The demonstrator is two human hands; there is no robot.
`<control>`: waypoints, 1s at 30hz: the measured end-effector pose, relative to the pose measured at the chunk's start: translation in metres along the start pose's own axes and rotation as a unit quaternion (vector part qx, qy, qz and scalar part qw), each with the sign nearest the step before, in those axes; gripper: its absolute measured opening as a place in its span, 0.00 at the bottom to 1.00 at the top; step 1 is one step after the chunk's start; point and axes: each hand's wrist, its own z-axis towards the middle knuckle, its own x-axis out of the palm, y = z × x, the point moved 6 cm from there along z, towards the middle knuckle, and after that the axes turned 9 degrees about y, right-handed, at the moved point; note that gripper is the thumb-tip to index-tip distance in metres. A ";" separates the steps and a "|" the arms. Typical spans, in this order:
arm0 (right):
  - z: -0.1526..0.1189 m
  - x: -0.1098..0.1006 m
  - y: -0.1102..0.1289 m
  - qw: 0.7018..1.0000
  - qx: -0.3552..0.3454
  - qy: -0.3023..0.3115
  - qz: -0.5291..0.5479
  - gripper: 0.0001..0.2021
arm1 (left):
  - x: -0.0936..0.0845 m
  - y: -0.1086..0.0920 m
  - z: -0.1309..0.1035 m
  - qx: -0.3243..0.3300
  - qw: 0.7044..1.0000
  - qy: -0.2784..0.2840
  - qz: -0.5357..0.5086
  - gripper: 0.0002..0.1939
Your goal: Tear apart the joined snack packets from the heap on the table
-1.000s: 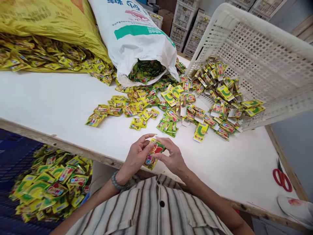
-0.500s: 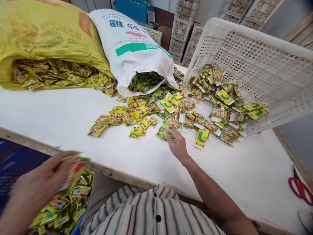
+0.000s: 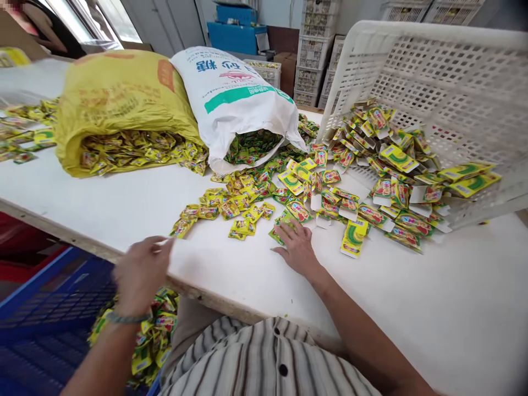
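Note:
My right hand [image 3: 297, 247] lies with fingers spread on the white table, its fingertips over green candy sachets [image 3: 277, 235]. My left hand [image 3: 142, 269], blurred by motion, is at the table's front edge above a blue crate [image 3: 49, 300]. Its fingers are loosely bent and a little apart, with nothing visible between them. Filled yellow-green packets [image 3: 142, 357] are heaped in the crate. Yellow sachets [image 3: 208, 212] lie scattered between the hands. Just right of my right hand are small open cartons [image 3: 330, 203], and one yellow carton [image 3: 352, 237] lies flat.
A yellow sack [image 3: 124, 104] and a white sack [image 3: 247, 115] spill sachets onto the table [image 3: 256, 275]. A tipped white plastic basket [image 3: 412, 71] spills cartons at right. Stacked crates [image 3: 315, 55] stand behind. Part of another person [image 3: 53, 30] shows at upper left.
My left hand has let go of a colourful packet over the blue crate and moved up and right to the table edge. My right hand's fingers have spread over the green sachets. The view has shifted left.

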 end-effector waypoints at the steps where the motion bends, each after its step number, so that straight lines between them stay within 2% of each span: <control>1: 0.001 0.001 0.002 1.000 -0.008 0.005 0.008 0.22 | 0.015 -0.024 0.008 0.022 0.999 0.022 0.009 0.20; 4: -0.001 0.000 0.005 0.999 -0.022 0.002 0.033 0.09 | 0.060 -0.093 0.021 0.086 0.993 0.077 0.029 0.24; 5: -0.002 -0.001 0.004 0.999 -0.023 -0.001 0.042 0.09 | 0.073 -0.113 0.021 0.111 0.989 0.091 0.039 0.24; 7: -0.007 -0.004 0.001 0.998 -0.026 -0.004 0.055 0.10 | 0.092 -0.142 0.017 0.152 0.981 0.108 0.061 0.23; 9: -0.011 -0.006 -0.001 0.998 -0.037 0.004 0.054 0.13 | 0.104 -0.158 0.008 0.177 0.974 0.124 0.065 0.18; 11: -0.014 -0.005 -0.002 0.997 -0.053 0.019 0.043 0.24 | 0.110 -0.163 0.000 0.180 0.972 0.145 0.044 0.14; 12: -0.014 -0.004 -0.002 0.997 -0.059 0.024 0.039 0.25 | 0.112 -0.163 -0.003 0.176 0.971 0.157 0.026 0.13; 15: -0.014 -0.004 -0.003 0.997 -0.069 0.008 0.031 0.17 | 0.114 -0.157 -0.012 0.169 0.968 0.177 -0.057 0.12; 17: -0.014 -0.006 -0.004 0.997 -0.071 -0.024 0.035 0.15 | 0.115 -0.153 -0.016 0.173 0.954 0.188 -0.159 0.13; 19: -0.014 -0.009 -0.008 0.996 -0.060 -0.050 0.045 0.16 | 0.121 -0.149 -0.022 0.165 0.916 0.222 -0.291 0.18; 21: -0.014 -0.012 -0.013 0.996 -0.042 -0.056 0.046 0.17 | 0.129 -0.148 -0.030 0.140 0.857 0.277 -0.412 0.25; 24: -0.013 -0.010 -0.017 0.998 -0.046 -0.033 0.024 0.16 | 0.136 -0.151 -0.043 0.097 0.780 0.345 -0.514 0.28; 27: -0.014 -0.007 -0.018 0.997 -0.071 -0.029 0.022 0.16 | 0.136 -0.154 -0.053 0.057 0.738 0.369 -0.563 0.24; 30: -0.015 -0.007 -0.024 0.996 -0.048 -0.059 0.047 0.17 | 0.136 -0.153 -0.056 0.042 0.725 0.357 -0.588 0.21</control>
